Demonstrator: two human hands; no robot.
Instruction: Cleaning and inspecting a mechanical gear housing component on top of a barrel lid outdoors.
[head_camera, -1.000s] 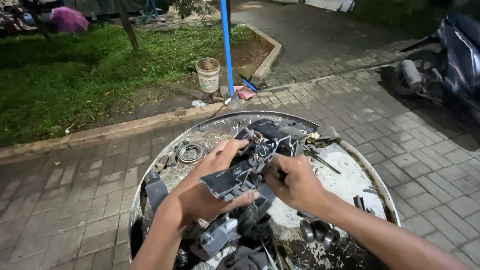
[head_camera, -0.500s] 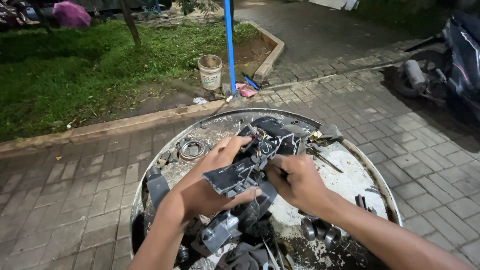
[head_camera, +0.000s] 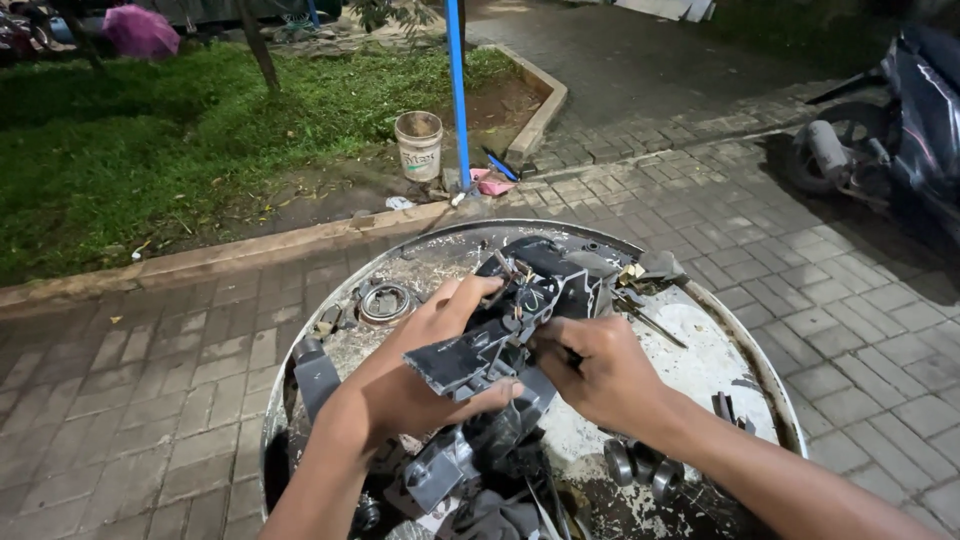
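1. Left hand (head_camera: 420, 375) clamps the dark grey angular plastic housing (head_camera: 500, 335) from below.
2. Right hand (head_camera: 600, 370) pinches its middle.
3. It hangs above the round, paint-stained metal tray (head_camera: 740, 350).

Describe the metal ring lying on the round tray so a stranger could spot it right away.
Start at the big round metal tray on the paved ground. On its upper left part, just beyond the left hand, lies the metal ring. It is the only flat, silvery coiled circle there; its neighbours are dark, angular scrap.

A dark grey plastic housing (head_camera: 500, 335) with exposed wiring, tilted, is held above the round tray.
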